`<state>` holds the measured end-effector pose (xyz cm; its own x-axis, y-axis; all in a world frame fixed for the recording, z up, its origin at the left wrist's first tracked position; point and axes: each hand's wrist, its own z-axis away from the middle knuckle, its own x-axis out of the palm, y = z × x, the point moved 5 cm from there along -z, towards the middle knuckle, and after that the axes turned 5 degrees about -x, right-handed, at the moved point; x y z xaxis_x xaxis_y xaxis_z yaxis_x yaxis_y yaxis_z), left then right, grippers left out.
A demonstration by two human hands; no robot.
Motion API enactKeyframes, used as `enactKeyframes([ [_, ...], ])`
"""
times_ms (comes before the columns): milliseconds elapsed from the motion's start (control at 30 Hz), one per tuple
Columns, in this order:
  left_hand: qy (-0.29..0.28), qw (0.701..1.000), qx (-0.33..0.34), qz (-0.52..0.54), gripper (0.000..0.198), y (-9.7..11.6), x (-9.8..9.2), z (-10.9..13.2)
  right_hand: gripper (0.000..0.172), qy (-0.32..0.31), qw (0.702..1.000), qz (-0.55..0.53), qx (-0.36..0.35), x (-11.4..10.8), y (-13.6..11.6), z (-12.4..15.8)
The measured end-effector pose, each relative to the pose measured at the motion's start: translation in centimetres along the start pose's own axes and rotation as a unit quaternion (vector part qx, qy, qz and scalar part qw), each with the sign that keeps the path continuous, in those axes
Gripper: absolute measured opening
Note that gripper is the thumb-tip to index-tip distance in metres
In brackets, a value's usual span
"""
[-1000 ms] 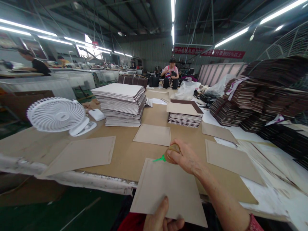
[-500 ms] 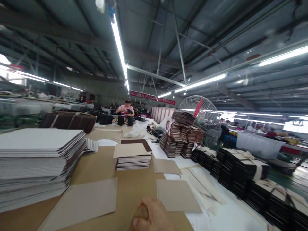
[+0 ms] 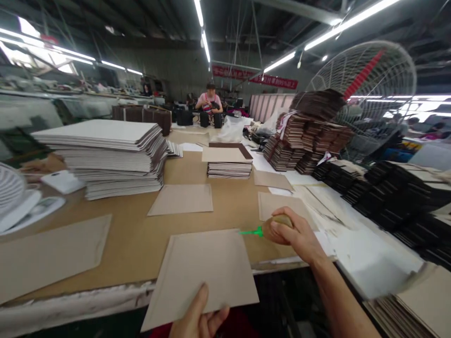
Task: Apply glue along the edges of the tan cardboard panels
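Note:
My left hand point(image 3: 199, 319) pinches the near edge of a grey-brown cardboard sheet point(image 3: 204, 272), thumb on top, holding it over the front edge of the brown-covered table point(image 3: 134, 234). My right hand point(image 3: 294, 232) is closed round a small brownish glue bottle point(image 3: 273, 225) with a green nozzle point(image 3: 251, 232). The nozzle points left and sits at the sheet's far right corner.
More cardboard sheets point(image 3: 181, 199) lie flat on the table. A tall stack of white boards point(image 3: 105, 157) stands at the left, a smaller stack point(image 3: 227, 162) in the middle. Dark stacks point(image 3: 310, 131) fill the right. A white desk fan point(image 3: 16, 197) sits far left. A person point(image 3: 210, 101) sits at the far end.
The view swung up and right, then came back down. The sheet and both hands are in view again, the nozzle now at the sheet's far right corner.

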<state>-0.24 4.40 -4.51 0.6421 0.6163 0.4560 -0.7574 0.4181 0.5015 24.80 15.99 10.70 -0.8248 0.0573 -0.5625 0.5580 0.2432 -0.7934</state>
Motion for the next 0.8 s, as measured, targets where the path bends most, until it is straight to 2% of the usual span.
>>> enactKeyframes([
  [100,-0.045,0.998,0.037,-0.005,0.06,0.6,0.7,-0.2,0.021,-0.006,1.0,0.016,-0.001,0.0,0.4,0.2],
  [167,-0.055,0.998,0.04,-0.008,0.058,0.9,1.1,0.0,0.021,-0.007,1.0,0.028,-0.005,0.1,0.5,0.1],
  [300,-0.045,0.999,0.021,-0.01,0.05,1.0,1.3,0.6,0.021,-0.014,0.998,0.058,-0.012,0.6,0.4,-0.4],
  [400,-0.04,0.999,0.021,-0.013,0.052,1.0,1.3,0.8,0.02,-0.023,0.996,0.087,-0.016,0.8,0.0,-0.6],
  [500,-0.042,0.999,0.02,-0.014,0.057,1.0,1.2,0.6,0.018,-0.045,0.993,0.106,-0.019,0.5,-0.9,-0.5],
  [633,-0.04,0.999,0.002,-0.016,0.052,0.9,1.4,0.6,0.019,-0.081,0.987,0.14,-0.029,0.4,-2.1,-0.6],
  [800,-0.051,0.998,-0.002,-0.022,0.057,1.0,1.6,1.0,0.021,-0.056,0.984,0.164,-0.044,1.0,-2.4,-1.6],
])
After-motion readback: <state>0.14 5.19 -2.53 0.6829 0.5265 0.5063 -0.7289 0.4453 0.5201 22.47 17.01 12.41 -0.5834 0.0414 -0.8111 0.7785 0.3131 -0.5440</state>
